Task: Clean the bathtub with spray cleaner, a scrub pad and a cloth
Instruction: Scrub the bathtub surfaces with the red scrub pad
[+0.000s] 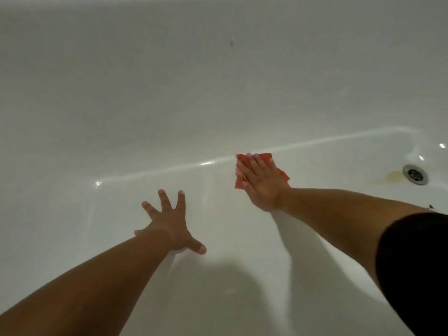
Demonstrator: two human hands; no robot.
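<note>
Presently I record the cloth (264, 156), a thin orange-red piece with creased, uneven edges, lying flat on the floor of the bathtub (218, 93). It sits right at the glossy curve (169, 169) where the floor rises into the far wall. The right hand (263, 184) lies on top of it, palm down, with its fingers straight and close together. It presses the cloth rather than gripping it, and the fabric shows past the fingertips and at both sides of the hand. The left hand (169, 226) is apart from the cloth, nearer to me. It is fully spread, fingers fanned wide, holds nothing, and is planted on the bare tub floor. The tub is smooth white enamel, shiny, with bright highlights along the curve and soft shadows beneath both forearms. Well to the right of the cloth sits the round metal drain (415, 174), with a yellowish stain (394, 177) just beside it. A small dark mark (232, 42) shows high on the far wall. A black sleeve (417, 263) covers the right upper arm.
</note>
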